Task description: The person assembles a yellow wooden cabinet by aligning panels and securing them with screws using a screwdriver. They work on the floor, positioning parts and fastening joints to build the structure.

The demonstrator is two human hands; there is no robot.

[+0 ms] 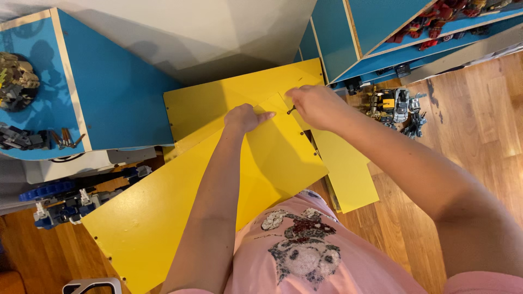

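While the left hand (246,117) presses loosely curled on a yellow panel (272,158), the right hand (316,104) pinches a small dark screw (291,110) at the panel's upper edge. More yellow boards (141,218) lie stacked on the wooden floor (468,125) between blue shelf units (117,92), toy robots (395,109) nearby.

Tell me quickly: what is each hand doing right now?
Left hand: loosely curled, resting on the yellow panel, holding nothing.
Right hand: closed, pinching a small dark screw.
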